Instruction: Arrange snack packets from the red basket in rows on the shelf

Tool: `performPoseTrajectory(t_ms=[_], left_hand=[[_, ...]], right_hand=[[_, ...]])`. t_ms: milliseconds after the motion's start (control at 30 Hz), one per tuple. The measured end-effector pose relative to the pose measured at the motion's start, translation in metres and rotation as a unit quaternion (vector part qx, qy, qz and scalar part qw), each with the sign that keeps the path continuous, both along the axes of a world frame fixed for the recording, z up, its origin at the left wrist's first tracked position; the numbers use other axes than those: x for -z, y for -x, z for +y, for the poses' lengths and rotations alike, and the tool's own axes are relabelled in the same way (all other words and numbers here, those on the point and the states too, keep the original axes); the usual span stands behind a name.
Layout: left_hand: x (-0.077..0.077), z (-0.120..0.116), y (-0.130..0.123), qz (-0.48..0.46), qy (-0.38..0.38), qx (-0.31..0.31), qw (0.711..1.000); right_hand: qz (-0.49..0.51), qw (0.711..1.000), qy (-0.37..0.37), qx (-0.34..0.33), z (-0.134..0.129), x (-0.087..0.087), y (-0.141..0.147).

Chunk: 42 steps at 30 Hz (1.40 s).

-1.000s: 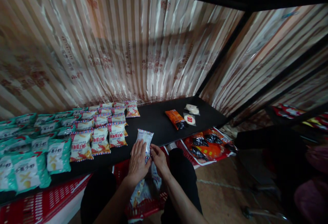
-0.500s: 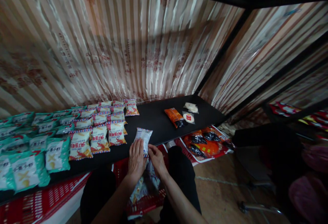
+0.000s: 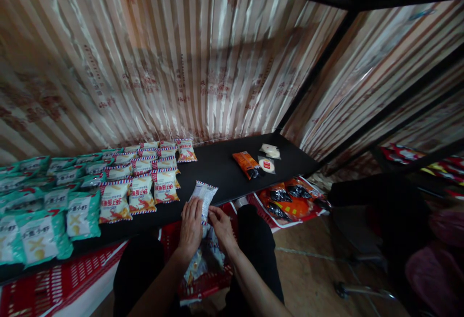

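A small silvery-white snack bag (image 3: 205, 194) with a striped top edge lies tilted at the front edge of the black table. My left hand (image 3: 192, 223) rests on its lower left part, fingers extended and close together over the bag. At the lower right edge of the bag, my right hand (image 3: 220, 224) pinches with thumb and fingertips. Rows of white-and-orange snack bags (image 3: 142, 194) stand to the left, with teal snack bags (image 3: 81, 214) farther left. Below my hands, more silvery bags (image 3: 208, 259) lie in a red basket (image 3: 217, 285).
An orange packet (image 3: 245, 165) and two clear packets with round white contents (image 3: 267, 165) lie right on the black table (image 3: 213, 162). Below them sits a red basket of orange packets (image 3: 290, 201). A metal-legged chair (image 3: 362, 290) stands at the lower right.
The bag under my hands has shifted very slightly to the right and tilts a little more. Both hands keep nearly the same places on it.
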State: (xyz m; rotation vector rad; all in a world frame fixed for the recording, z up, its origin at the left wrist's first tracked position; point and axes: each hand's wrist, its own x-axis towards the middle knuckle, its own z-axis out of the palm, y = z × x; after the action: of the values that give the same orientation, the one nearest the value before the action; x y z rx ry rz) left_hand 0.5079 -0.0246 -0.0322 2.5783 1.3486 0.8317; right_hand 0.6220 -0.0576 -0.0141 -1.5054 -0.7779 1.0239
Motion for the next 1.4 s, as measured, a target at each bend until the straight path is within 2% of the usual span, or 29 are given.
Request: performPoseTrajectory(t_ms=[200,367,533,733,900,1000,1133,1267,1400], left_hand=[[-0.003,0.001,0.005,0.007,0.015,0.009,1.000],[-0.005,-0.004,0.009,0.030,-0.007,0.041,0.999],[-0.003,-0.007,0.010,0.023,-0.009,0.045,0.999],[-0.006,-0.006,0.011,-0.030,0.039,0.046,0.998],[-0.016,-0.011,0.010,-0.118,0.104,0.058,0.986],[-0.027,-0.013,0.008,-0.185,0.166,0.030,0.968],[-0.040,-0.012,0.005,-0.270,0.259,-0.016,0.927],[-0.042,-0.008,0.006,-0.345,0.313,-0.046,0.884],[-0.043,-0.002,0.008,-0.407,0.362,-0.081,0.835]], right_hand=[[0.044,0.999,-0.007,-0.001,0.000,-0.001,0.003],[0.034,0.999,0.011,0.008,-0.002,0.004,0.002],[0.063,0.998,0.013,0.018,-0.005,0.004,0.002],[0.113,0.993,0.004,0.047,-0.003,-0.002,0.002],[0.104,0.993,-0.011,0.053,-0.004,-0.002,0.001],[0.100,0.993,-0.017,0.062,-0.007,-0.005,-0.001],[0.124,0.989,-0.024,0.078,-0.010,-0.013,-0.004],[0.148,0.984,-0.030,0.093,-0.011,-0.016,-0.008],[0.127,0.986,-0.024,0.103,-0.012,-0.013,-0.013]])
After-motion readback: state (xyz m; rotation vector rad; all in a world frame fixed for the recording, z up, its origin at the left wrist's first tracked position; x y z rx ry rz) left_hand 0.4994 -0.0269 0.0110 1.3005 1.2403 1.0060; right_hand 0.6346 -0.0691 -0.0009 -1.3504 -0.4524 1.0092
